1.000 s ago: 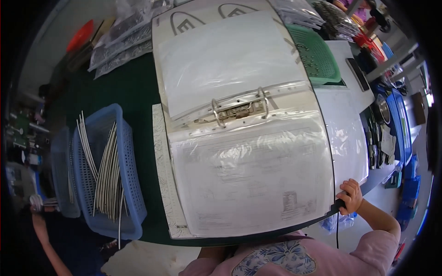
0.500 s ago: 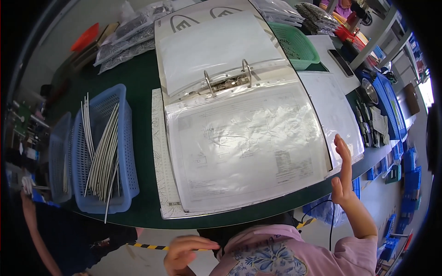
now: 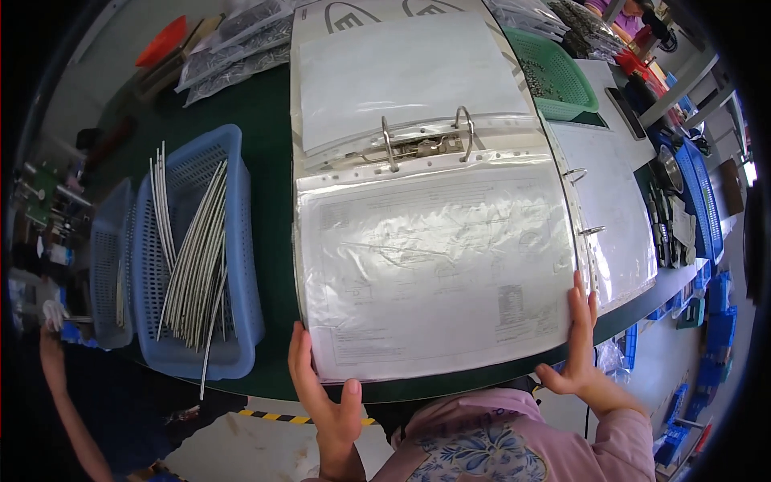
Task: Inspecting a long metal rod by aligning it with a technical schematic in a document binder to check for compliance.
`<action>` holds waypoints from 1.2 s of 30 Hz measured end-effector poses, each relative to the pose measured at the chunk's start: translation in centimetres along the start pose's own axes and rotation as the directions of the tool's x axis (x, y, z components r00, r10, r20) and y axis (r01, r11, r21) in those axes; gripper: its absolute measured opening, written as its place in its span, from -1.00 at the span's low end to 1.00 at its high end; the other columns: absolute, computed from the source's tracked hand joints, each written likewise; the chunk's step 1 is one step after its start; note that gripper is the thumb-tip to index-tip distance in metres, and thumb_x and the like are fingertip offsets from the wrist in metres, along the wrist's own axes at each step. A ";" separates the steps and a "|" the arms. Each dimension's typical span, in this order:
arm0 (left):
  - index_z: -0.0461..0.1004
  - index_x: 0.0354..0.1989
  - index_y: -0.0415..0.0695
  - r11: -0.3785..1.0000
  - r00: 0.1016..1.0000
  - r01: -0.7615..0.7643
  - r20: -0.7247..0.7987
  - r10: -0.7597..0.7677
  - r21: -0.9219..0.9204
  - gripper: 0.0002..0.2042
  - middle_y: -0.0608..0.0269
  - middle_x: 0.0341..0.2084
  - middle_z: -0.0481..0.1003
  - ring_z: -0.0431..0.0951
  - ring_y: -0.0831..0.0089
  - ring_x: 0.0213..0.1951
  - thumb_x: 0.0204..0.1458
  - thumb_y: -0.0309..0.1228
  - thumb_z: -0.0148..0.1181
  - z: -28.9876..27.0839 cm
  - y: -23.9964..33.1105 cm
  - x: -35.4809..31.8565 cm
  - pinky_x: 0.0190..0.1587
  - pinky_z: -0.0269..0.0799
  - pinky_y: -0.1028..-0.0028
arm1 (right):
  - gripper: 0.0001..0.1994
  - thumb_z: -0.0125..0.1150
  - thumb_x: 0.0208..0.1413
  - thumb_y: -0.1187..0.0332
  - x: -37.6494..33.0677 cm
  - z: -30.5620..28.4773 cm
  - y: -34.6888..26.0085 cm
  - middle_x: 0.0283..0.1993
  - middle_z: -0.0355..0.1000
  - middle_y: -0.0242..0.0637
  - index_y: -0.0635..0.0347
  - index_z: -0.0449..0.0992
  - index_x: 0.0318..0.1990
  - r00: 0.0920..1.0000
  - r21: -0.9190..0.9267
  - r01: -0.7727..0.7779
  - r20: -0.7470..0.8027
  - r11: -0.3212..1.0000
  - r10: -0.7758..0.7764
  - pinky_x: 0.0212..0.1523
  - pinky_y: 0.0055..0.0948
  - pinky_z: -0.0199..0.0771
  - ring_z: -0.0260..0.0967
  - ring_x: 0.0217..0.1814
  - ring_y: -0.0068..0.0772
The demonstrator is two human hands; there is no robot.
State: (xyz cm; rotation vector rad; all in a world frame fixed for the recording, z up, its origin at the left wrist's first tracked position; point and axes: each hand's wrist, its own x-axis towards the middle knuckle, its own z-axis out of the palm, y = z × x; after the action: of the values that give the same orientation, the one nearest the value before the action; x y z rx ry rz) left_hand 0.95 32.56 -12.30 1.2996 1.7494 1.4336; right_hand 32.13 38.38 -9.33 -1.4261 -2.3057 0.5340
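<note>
An open ring binder (image 3: 418, 147) lies on the green table, its two metal rings standing up near the middle. A clear plastic sleeve with a printed drawing sheet (image 3: 434, 265) covers its near half; a blank-looking white sheet (image 3: 409, 76) lies on the far half. My left hand (image 3: 328, 410) is at the near left corner, fingers stretched along the left edge and thumb apart below the near edge. At the near right corner, my right hand (image 3: 580, 357) lays straight fingers along the right edge, thumb spread. Neither hand wraps around the binder.
Blue baskets (image 3: 250, 297) with thin pale rods (image 3: 195, 265) stand at left. Farther right are a green basket (image 3: 554, 88) of small parts, a phone (image 3: 625, 112), a second ring binder (image 3: 614, 233) and hand tools (image 3: 662, 229). Another person's arm (image 3: 68, 410) is at lower left.
Both hands have come in to the binder's near corners; my left hand rose from beside my body. The patterned sheet edge left of the binder no longer shows. The view has shifted somewhat.
</note>
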 end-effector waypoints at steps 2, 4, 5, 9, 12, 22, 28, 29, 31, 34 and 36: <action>0.00 0.14 -0.31 0.992 0.999 -0.047 -0.003 0.047 0.117 -0.37 -0.12 0.13 0.01 0.08 0.09 0.14 -0.12 -0.31 0.03 0.0 0.0 0.1 0.12 0.02 0.24 | -0.04 0.17 -0.33 0.06 0.0 0.9 0.0 0.24 -0.24 0.35 0.38 -0.16 0.21 1.000 -0.111 0.021 0.004 0.994 -0.021 0.23 0.03 -0.45 -0.28 0.33 0.19; 0.01 0.13 -0.32 0.968 0.995 -0.095 -0.001 0.098 0.232 -0.38 -0.11 0.12 0.02 0.10 0.12 0.13 -0.12 -0.33 0.02 0.1 -0.4 0.0 0.11 0.05 0.26 | -0.04 0.21 -0.37 0.07 0.1 1.2 -0.1 0.22 -0.23 0.38 0.38 -0.12 0.20 0.998 -0.238 0.055 0.021 0.970 -0.052 0.21 0.06 -0.38 -0.24 0.30 0.27; 0.01 0.13 -0.32 0.990 0.996 -0.072 -0.039 0.077 0.123 -0.40 -0.11 0.11 0.03 0.12 0.12 0.12 -0.11 -0.34 0.02 0.1 -0.8 -0.2 0.09 0.09 0.26 | -0.04 0.21 -0.37 0.07 0.1 1.2 -0.2 0.22 -0.23 0.38 0.38 -0.12 0.20 0.999 -0.235 0.049 0.023 0.971 -0.045 0.21 0.06 -0.38 -0.24 0.30 0.27; 0.04 0.10 -0.31 0.992 0.986 -0.066 -0.161 0.048 -0.111 -0.44 -0.08 0.08 0.07 0.21 0.14 0.07 -0.10 -0.37 0.00 0.9 -0.9 0.0 0.04 0.21 0.28 | -0.05 0.21 -0.37 0.07 0.2 1.5 -0.6 0.20 -0.19 0.42 0.38 -0.10 0.19 0.997 -0.212 0.068 -0.007 0.975 -0.071 0.18 0.09 -0.30 -0.19 0.27 0.31; 0.06 0.09 -0.33 0.994 0.973 -0.074 -0.224 0.055 -0.076 -0.47 -0.08 0.07 0.08 0.22 0.15 0.06 -0.09 -0.38 -0.01 1.5 -1.1 -0.1 0.02 0.25 0.27 | -0.07 0.21 -0.37 0.08 0.1 2.0 -0.6 0.18 -0.15 0.44 0.39 -0.07 0.18 0.997 -0.212 0.074 -0.018 0.974 -0.080 0.18 0.09 -0.25 -0.16 0.25 0.33; 0.09 0.05 -0.33 0.995 0.963 -0.088 -0.260 0.075 -0.038 -0.50 -0.08 0.04 0.11 0.23 0.15 0.04 -0.10 -0.40 0.01 1.9 -1.7 -0.1 -0.01 0.27 0.29 | -0.21 0.16 -0.34 0.09 -0.4 1.5 0.3 0.14 -0.04 0.40 0.39 0.10 0.09 0.985 -0.154 0.088 -0.132 0.984 -0.109 0.15 0.08 -0.14 -0.01 0.18 0.31; 0.12 0.01 -0.33 0.985 0.962 -0.105 -0.238 0.136 0.137 -0.45 -0.08 -0.01 0.14 0.24 0.13 0.02 -0.18 -0.35 0.09 0.9 -1.4 -0.6 0.00 0.25 0.30 | -0.26 0.05 -0.30 -0.05 0.9 -0.2 0.5 0.13 0.02 0.33 0.38 0.23 0.00 0.987 -0.197 0.096 -0.109 0.976 -0.119 0.16 0.08 -0.20 0.00 0.18 0.25; 0.13 0.01 -0.34 0.983 0.964 -0.117 -0.223 0.147 0.143 -0.45 -0.10 -0.01 0.14 0.24 0.12 0.01 -0.18 -0.34 0.09 0.7 -1.4 -0.5 0.00 0.24 0.29 | -0.26 0.05 -0.30 -0.05 0.9 -0.2 0.7 0.13 0.02 0.33 0.38 0.23 0.00 0.984 -0.177 0.129 -0.101 0.976 -0.148 0.16 0.08 -0.20 0.00 0.18 0.25; 0.18 -0.03 -0.37 0.979 0.955 -0.156 -0.234 0.184 0.134 -0.46 -0.14 -0.03 0.17 0.25 0.11 -0.01 -0.18 -0.31 0.10 0.8 -1.7 -0.2 0.00 0.22 0.28 | -0.28 0.02 -0.29 -0.08 0.5 -0.4 0.9 0.11 0.05 0.28 0.34 0.26 -0.02 0.953 -0.125 0.092 -0.277 0.988 -0.124 0.18 0.06 -0.26 -0.01 0.18 0.22; 0.21 -0.05 -0.41 0.984 0.951 -0.163 -0.253 0.177 0.074 -0.48 -0.18 -0.04 0.20 0.28 0.09 -0.02 -0.17 -0.32 0.10 1.3 -2.0 0.4 0.01 0.20 0.30 | -0.49 0.04 -0.20 0.07 2.3 -2.3 -0.3 -0.07 0.23 0.18 0.30 0.33 -0.14 0.928 -0.209 0.184 -0.285 0.960 -0.240 0.13 0.02 -0.15 0.17 0.01 0.09; 0.18 -0.02 -0.41 0.985 0.947 -0.166 -0.272 0.172 0.046 -0.48 -0.18 0.00 0.17 0.22 0.13 0.02 -0.09 -0.27 0.04 0.9 -2.3 0.0 0.06 0.12 0.33 | -0.74 0.05 -0.16 0.29 4.0 -3.6 -0.9 -0.39 0.36 -0.04 0.27 0.38 -0.31 0.952 0.029 0.286 -0.123 0.958 -0.281 -0.13 -0.20 0.19 0.31 -0.36 -0.16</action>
State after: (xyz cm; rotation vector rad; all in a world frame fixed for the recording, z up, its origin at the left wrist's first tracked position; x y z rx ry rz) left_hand 0.96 32.96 -14.71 1.3414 1.8697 1.7692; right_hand 31.55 42.07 -5.33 -1.0489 -2.3318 0.4029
